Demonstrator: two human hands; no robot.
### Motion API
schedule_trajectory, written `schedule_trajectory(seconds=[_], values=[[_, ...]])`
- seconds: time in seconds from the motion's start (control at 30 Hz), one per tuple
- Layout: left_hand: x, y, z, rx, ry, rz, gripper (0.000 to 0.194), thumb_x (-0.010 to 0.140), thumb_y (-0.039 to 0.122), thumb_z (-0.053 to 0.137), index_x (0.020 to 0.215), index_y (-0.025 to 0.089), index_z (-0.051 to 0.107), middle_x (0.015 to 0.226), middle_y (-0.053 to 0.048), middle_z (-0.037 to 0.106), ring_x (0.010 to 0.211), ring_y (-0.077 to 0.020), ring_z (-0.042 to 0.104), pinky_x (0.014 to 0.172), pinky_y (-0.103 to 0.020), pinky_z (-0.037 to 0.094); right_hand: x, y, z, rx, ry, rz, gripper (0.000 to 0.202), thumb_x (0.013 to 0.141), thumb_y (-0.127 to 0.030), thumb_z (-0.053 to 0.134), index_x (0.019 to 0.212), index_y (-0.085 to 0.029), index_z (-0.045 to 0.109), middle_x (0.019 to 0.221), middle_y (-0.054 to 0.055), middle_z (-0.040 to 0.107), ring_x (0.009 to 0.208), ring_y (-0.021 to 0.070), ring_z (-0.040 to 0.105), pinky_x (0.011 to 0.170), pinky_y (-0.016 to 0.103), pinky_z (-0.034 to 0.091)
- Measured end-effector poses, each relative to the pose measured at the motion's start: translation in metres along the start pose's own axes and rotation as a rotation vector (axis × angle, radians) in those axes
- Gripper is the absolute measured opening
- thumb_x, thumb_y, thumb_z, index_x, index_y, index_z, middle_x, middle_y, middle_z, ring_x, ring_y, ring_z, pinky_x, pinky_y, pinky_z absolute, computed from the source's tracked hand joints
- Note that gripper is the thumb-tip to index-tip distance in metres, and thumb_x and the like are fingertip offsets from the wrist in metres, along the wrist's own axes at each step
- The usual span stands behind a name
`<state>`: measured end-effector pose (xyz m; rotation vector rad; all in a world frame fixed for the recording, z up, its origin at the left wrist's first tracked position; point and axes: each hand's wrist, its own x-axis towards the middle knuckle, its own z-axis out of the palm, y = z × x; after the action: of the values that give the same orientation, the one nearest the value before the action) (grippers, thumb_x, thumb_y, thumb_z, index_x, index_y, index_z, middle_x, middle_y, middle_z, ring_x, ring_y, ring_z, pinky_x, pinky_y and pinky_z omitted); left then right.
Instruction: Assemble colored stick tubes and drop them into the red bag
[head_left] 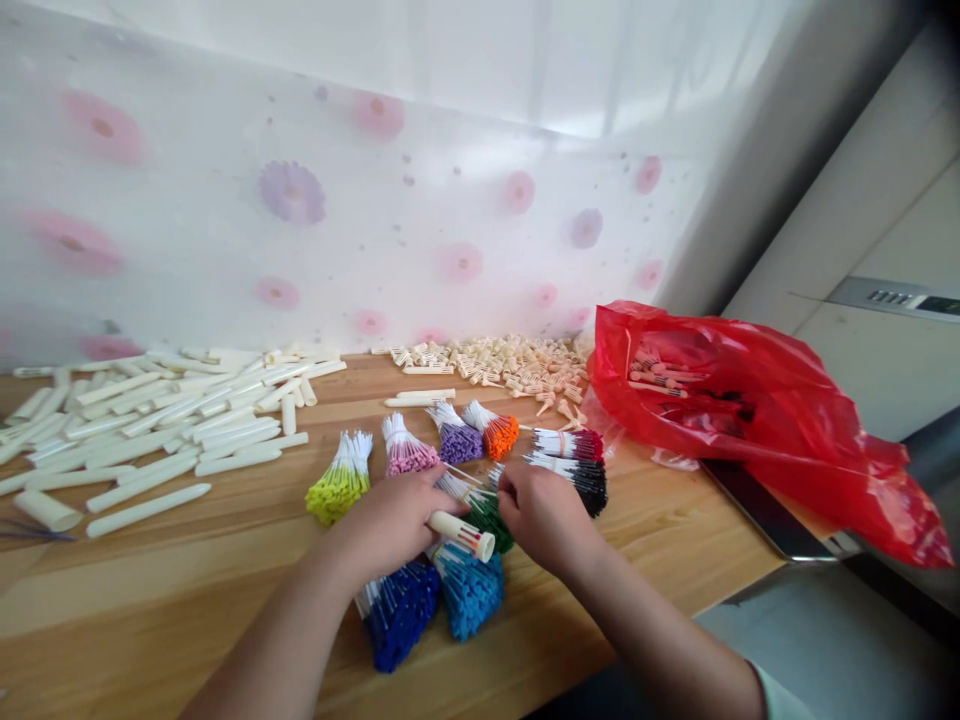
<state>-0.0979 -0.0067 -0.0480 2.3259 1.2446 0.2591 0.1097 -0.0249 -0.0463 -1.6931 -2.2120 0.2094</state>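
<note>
Left hand (405,512): curled round cream pen barrel (461,535)
Right hand (544,510): nearly closed, contents unclear
Open room: bare wood nearest the wearer

Here the lone head view peers forward and down, close over the surface (645,600) and both forearms (289,610).

Both forearms reach forward and slant inward, the left arm (300,610) from the lower left, the right arm (660,620) from the lower right. The left hand (401,515) is closed in a grip, back of the hand up. The right hand (544,510) is curled into a loose fist, its fingertips mostly hidden. The hands are near each other, apart
</note>
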Motion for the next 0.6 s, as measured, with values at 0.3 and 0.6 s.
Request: schedule_trajectory(seconds=[0.3,0.6], values=[[0.003,0.010,-0.008,-0.040,0.663,0.029,0.027,0.074,0.008,0.049,0.085,0.021,0.069,0.089,-0.004,0.068,0.086,-0.0206,0.060,0.077,-0.030,0.043,0.000,0.005,-0.016,0.208,-0.028,-0.067,0.014,0.078,-0.011,0.049,0.069,-0.018,0.056,0.061,-0.002,0.057,0.056,0.0103,0.049,0.054,0.021,0.031],[0.006,0.008,0.001,-0.490,0.468,0.040,0.009,0.074,0.014,0.058,0.070,0.016,0.066,0.069,-0.001,0.063,0.067,-0.0153,0.057,0.061,-0.025,0.042,0.030,-0.012,-0.025,1.038,-0.116,-0.140,0.018,0.074,-0.022,0.064,0.091,-0.017,0.064,0.071,-0.001,0.061,0.066,0.0116,0.055,0.060,0.023,0.042]])
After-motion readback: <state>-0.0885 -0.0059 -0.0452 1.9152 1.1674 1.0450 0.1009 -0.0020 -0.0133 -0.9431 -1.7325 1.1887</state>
